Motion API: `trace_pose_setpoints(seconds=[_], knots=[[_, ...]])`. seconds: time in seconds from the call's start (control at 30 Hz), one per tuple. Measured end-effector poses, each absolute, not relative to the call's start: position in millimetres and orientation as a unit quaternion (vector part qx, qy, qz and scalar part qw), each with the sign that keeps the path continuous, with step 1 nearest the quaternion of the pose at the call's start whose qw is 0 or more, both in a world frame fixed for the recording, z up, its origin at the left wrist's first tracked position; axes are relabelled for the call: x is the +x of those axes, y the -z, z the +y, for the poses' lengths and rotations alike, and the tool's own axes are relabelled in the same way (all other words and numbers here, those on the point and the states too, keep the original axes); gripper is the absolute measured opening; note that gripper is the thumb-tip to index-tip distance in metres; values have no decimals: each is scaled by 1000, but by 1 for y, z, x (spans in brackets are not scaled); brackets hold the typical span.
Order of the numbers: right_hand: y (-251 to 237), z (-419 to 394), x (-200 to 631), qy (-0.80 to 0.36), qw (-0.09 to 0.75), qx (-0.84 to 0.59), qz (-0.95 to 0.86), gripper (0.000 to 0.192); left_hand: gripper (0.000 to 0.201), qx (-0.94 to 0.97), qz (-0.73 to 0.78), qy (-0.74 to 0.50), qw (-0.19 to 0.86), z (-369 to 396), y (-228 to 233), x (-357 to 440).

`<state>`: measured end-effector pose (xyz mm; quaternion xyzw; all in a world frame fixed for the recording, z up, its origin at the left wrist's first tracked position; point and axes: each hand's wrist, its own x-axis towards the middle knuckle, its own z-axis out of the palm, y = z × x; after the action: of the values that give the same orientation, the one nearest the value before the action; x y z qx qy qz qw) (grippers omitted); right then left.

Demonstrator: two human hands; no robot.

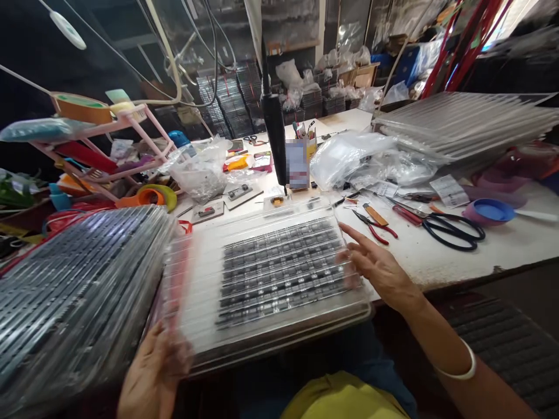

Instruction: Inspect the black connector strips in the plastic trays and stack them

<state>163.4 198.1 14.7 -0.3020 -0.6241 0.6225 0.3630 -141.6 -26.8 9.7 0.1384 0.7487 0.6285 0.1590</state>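
Observation:
A clear plastic tray point(205, 273) filled with rows of small dark electronic parts lies tilted at the table's near edge, blurred by motion. My left hand point(151, 378) grips its near left corner from below. My right hand point(378, 267) rests flat against the tray's right edge with the fingers spread. A tall stack of similar trays point(74, 297) stands right beside it on the left.
Black-handled scissors point(454, 230), red-handled pliers point(375, 227) and a blue lid point(491, 210) lie on the white table to the right. A black upright tool point(275, 128), plastic bags point(349, 157), a pink rack point(109, 145) and another tray stack point(463, 122) stand behind.

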Motion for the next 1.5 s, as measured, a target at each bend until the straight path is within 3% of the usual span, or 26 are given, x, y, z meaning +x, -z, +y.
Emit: trace_pose_setpoints(seconds=[0.13,0.3,0.7,0.87,0.97,1.1,1.23,1.37,1.5], knots=[[-8,215,164,-446,330,-427,-714,65,60,251,825,-493,118,0,11,-156],[12,234,176,-270,240,-474,-802,56,65,389,835,-382,72,16,31,-167],[25,257,155,-211,268,-480,-808,47,58,438,803,-384,126,39,16,-174],[34,257,160,-185,293,-464,-815,42,56,467,813,-335,94,46,19,-171],[34,252,157,-99,244,-439,-859,39,50,458,841,-279,72,48,18,-160],[22,249,139,-2,106,-401,-910,47,49,474,870,-136,3,56,9,-143],[14,238,130,-18,81,-418,-904,47,48,500,862,-76,-38,59,0,-150],[17,198,163,-37,104,-456,-883,45,46,550,820,-158,-23,62,6,-173],[26,140,225,-193,255,-527,-787,36,40,596,771,-220,-37,80,17,-166]])
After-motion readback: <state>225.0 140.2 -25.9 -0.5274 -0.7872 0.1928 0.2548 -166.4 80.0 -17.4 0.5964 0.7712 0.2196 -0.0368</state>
